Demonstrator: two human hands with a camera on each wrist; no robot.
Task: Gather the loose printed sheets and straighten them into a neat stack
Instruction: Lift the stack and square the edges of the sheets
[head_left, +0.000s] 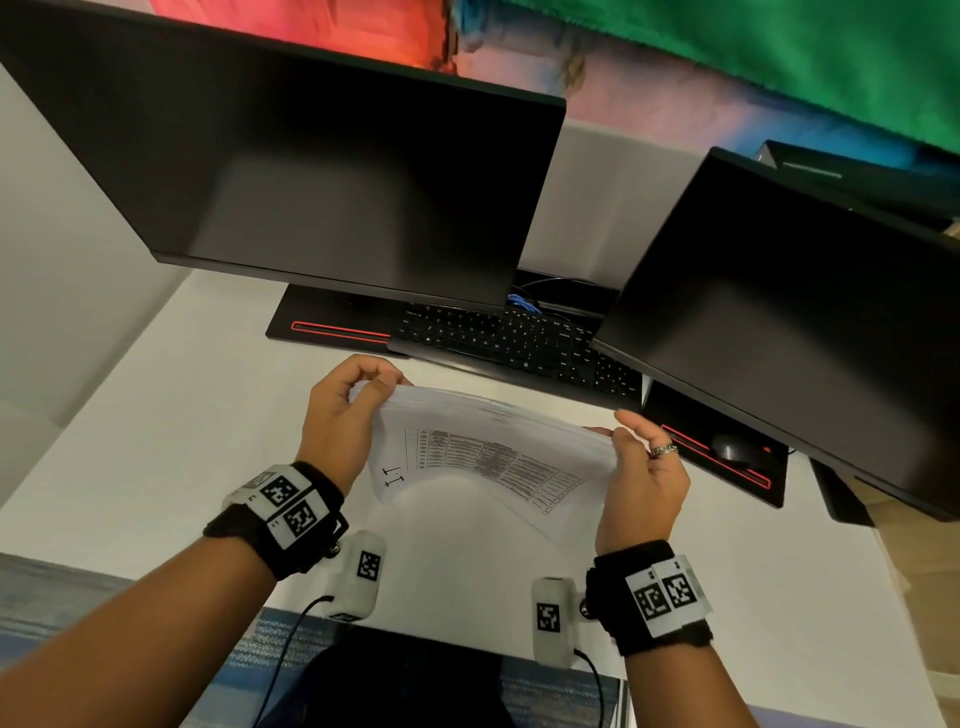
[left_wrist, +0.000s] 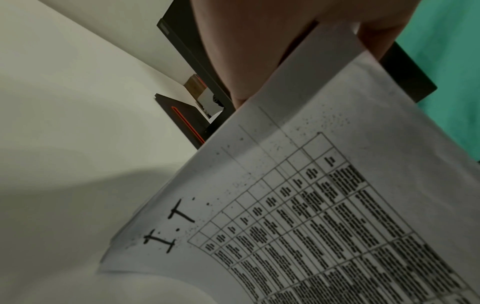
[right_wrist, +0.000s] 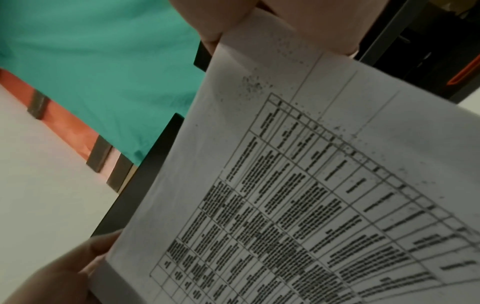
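A stack of printed sheets (head_left: 493, 457) with a table and the heading "I.T" stands on edge over the white desk (head_left: 182, 441), its lower part curving toward me. My left hand (head_left: 343, 415) grips the stack's upper left corner, fingers curled over the top edge. My right hand (head_left: 644, 478) pinches the right edge between thumb and fingers. In the left wrist view the sheets (left_wrist: 324, 205) run under my left fingers (left_wrist: 259, 51). The right wrist view shows the sheets (right_wrist: 298, 185) pinched at the top by my right fingers (right_wrist: 311, 22), with my left hand (right_wrist: 52, 277) at the lower left.
Two dark monitors (head_left: 322, 171) (head_left: 810, 322) stand behind the stack. A black keyboard (head_left: 509, 343) lies just beyond it. A black mouse (head_left: 735, 447) sits on the right monitor's base. The desk's front edge (head_left: 441, 634) is close to my wrists.
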